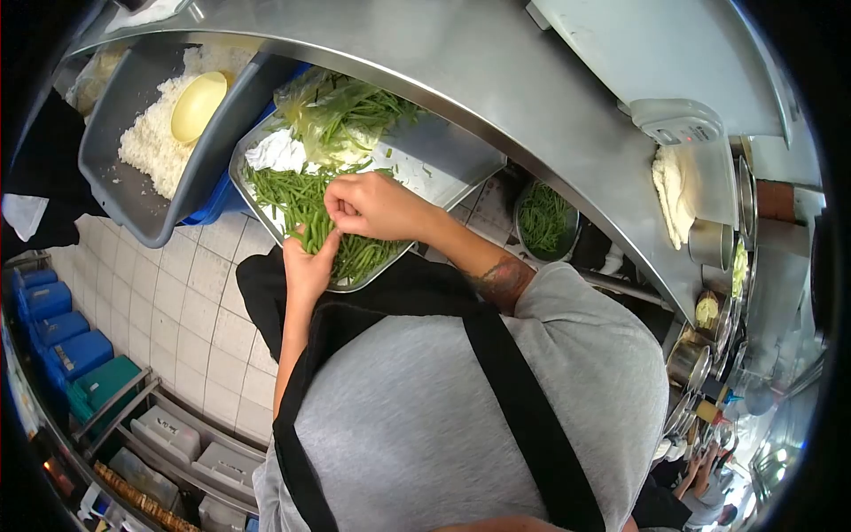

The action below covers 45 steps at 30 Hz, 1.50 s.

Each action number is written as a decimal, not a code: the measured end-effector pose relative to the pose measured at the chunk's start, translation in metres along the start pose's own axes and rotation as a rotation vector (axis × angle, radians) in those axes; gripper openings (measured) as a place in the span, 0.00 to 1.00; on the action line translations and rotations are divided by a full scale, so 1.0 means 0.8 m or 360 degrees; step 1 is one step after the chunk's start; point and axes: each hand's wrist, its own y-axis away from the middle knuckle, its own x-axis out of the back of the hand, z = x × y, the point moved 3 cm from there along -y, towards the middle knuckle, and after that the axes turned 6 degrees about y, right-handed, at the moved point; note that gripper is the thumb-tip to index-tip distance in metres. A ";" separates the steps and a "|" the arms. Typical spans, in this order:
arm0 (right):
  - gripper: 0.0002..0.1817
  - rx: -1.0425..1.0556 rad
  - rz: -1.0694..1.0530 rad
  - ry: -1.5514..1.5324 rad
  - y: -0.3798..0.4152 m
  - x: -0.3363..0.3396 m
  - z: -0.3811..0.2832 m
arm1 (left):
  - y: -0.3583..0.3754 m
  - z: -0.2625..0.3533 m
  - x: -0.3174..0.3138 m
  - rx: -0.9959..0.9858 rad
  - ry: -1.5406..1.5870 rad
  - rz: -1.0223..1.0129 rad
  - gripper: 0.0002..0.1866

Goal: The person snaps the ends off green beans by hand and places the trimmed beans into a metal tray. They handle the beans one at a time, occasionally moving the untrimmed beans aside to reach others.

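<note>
Cut green beans (288, 188) lie heaped in a metal tray (474, 164) in front of me. Over the heap, my left hand (308, 266) is closed, with the tip of a green bean showing at its fingers. My right hand (377, 206) is closed in a pinch just beside it, fingertips close to the left thumb. What the right fingers hold, if anything, is hidden. A clear plastic bag (332, 115) with more green beans rests at the tray's far end, next to crumpled white plastic (277, 151).
Left of the tray stands a grey tub (111, 142) of white rice-like grains with a yellow bowl (199, 106). A steel counter (425, 44) edges the far side. A bowl of green beans (545, 222) sits lower right. Blue bins (75, 355) stand at left.
</note>
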 end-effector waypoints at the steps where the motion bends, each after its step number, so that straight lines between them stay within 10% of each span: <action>1: 0.05 0.0003 -0.0007 -0.0005 0.000 0.000 0.000 | 0.002 0.000 -0.003 -0.0004 0.0058 -0.0012 0.07; 21: 0.04 -0.0101 -0.0062 -0.0062 0.007 -0.027 0.032 | 0.004 0.022 0.006 -0.0281 -0.0678 0.0009 0.06; 27: 0.07 -0.0625 -0.0329 -0.1205 0.016 -0.060 0.063 | 0.007 0.022 0.006 -0.0349 -0.0597 -0.0042 0.05; 30: 0.10 -0.0729 -0.0201 -0.1475 0.016 -0.058 0.069 | 0.004 0.016 0.007 -0.0251 -0.0197 0.0031 0.04; 34: 0.14 -0.0797 -0.0288 -0.0517 0.012 -0.037 0.057 | 0.002 0.011 0.009 -0.0011 0.0573 0.0098 0.07; 36: 0.15 -0.0331 -0.0351 -0.0740 0.013 -0.052 0.048 | 0.000 0.007 0.011 0.0030 0.0909 0.0286 0.07; 45: 0.13 -0.0484 -0.0564 -0.1181 0.024 -0.069 0.044 | -0.001 -0.006 0.023 -0.0023 0.1035 0.0505 0.09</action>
